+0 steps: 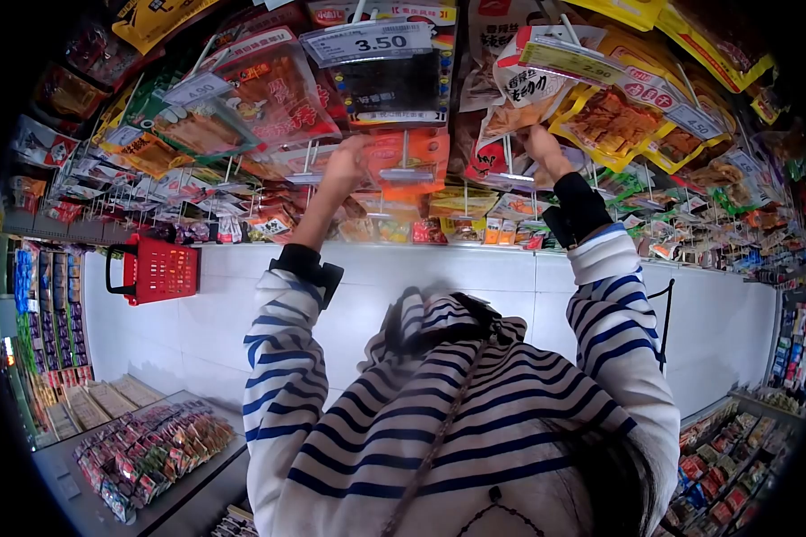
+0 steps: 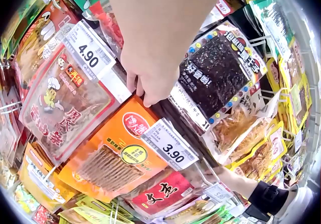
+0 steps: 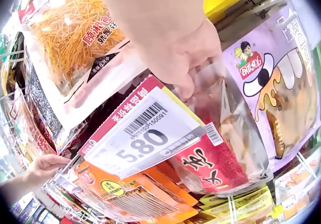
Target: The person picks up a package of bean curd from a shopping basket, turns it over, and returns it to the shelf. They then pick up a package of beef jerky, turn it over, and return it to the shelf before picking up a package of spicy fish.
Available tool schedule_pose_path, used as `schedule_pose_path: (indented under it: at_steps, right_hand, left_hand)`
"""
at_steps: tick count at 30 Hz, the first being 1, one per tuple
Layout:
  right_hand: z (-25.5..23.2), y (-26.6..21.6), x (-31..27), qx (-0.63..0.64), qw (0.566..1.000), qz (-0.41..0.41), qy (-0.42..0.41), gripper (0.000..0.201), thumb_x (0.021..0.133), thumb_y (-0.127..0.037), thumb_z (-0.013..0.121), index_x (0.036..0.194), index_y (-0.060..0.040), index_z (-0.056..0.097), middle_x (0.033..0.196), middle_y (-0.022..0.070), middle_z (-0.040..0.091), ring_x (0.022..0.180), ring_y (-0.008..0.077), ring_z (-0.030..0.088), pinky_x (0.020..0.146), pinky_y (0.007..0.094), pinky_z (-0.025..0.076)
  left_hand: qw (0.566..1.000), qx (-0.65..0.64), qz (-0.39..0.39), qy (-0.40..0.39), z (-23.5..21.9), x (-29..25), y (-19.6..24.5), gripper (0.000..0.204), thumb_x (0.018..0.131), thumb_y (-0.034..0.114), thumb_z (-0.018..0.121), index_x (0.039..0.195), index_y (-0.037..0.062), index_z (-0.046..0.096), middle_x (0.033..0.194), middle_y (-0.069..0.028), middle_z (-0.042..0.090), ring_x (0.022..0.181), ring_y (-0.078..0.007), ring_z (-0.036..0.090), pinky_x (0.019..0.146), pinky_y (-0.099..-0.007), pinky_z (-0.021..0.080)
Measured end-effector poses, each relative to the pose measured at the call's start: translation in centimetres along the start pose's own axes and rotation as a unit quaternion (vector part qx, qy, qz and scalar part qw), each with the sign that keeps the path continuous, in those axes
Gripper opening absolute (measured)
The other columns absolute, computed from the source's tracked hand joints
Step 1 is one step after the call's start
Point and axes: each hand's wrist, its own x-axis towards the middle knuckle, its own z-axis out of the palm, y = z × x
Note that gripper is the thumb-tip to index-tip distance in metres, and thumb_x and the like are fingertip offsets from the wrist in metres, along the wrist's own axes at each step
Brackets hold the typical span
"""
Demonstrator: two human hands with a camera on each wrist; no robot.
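My left hand (image 1: 345, 167) is at the hanging snacks, its fingers bent over the top edge of an orange snack bag (image 2: 118, 156) with brown strips showing through its window. A 3.90 price tag (image 2: 170, 146) overlaps that bag's right side. Further right, my right hand (image 3: 185, 50) grips the top of a clear snack bag with a red label (image 3: 213, 166); part of its grip is hidden behind the plastic. A 5.80 price tag (image 3: 145, 138) stands in front of this bag's left side. Both bags are among the hook displays.
Around my hands hang a black snack bag (image 1: 394, 85), a purple snack bag (image 3: 273, 83) and a bag of yellow shreds (image 3: 75, 38). Metal hooks with price tags stick out between them. A red basket (image 1: 166, 273) sits on the pale floor at left; heaped packets (image 1: 152, 452) lie behind.
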Motion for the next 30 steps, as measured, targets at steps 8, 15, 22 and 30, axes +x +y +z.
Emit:
schedule_pose_path:
  at_steps: [8, 15, 22, 30]
  right_hand:
    - [-0.2, -1.4, 0.1, 0.009, 0.999, 0.045, 0.022, 0.024, 0.078, -0.026, 0.048, 0.096, -0.0139, 0.058, 0.093, 0.0144, 0.059, 0.088, 0.0317, 0.055, 0.075, 0.0389, 0.043]
    - [2.0, 1.6, 0.5, 0.017, 0.998, -0.059, -0.017, 0.029, 0.077, -0.021, 0.049, 0.099, -0.0028, 0.054, 0.093, 0.0235, 0.055, 0.091, 0.0356, 0.052, 0.077, 0.0414, 0.041]
    - [-1.8, -0.7, -6.4, 0.154, 0.984, -0.09, -0.009, 0.034, 0.082, -0.015, 0.046, 0.113, -0.0013, 0.044, 0.098, 0.0221, 0.055, 0.091, 0.0325, 0.053, 0.077, 0.0349, 0.041]
    - [-3.9, -0.6, -14.2, 0.349, 0.93, -0.067, 0.094, 0.029, 0.083, -0.01, 0.046, 0.112, -0.0045, 0.046, 0.102, 0.0094, 0.055, 0.096, 0.0171, 0.052, 0.077, 0.0264, 0.042]
  left_hand:
    - [1.0, -0.003, -0.014, -0.009, 0.4, 0.6, -0.7, 0.032, 0.072, 0.007, 0.048, 0.103, 0.0018, 0.051, 0.105, -0.0177, 0.052, 0.101, -0.0321, 0.047, 0.086, -0.0351, 0.037]
    - [0.995, 0.033, -0.093, -0.023, 1.7, 1.8, -0.9, 0.03, 0.077, 0.017, 0.049, 0.103, 0.0021, 0.052, 0.104, -0.0193, 0.053, 0.097, -0.0329, 0.049, 0.085, -0.0363, 0.038]
    - [0.991, 0.109, -0.077, -0.032, 2.8, 3.4, -0.7, 0.031, 0.076, 0.028, 0.055, 0.094, 0.0036, 0.059, 0.082, -0.0194, 0.059, 0.081, -0.0338, 0.056, 0.073, -0.0378, 0.043]
    - [0.976, -0.056, -0.191, -0.086, 4.0, 5.2, -1.8, 0.02, 0.072, 0.014, 0.059, 0.089, 0.0053, 0.062, 0.076, -0.016, 0.061, 0.07, -0.0246, 0.061, 0.066, -0.0307, 0.046]
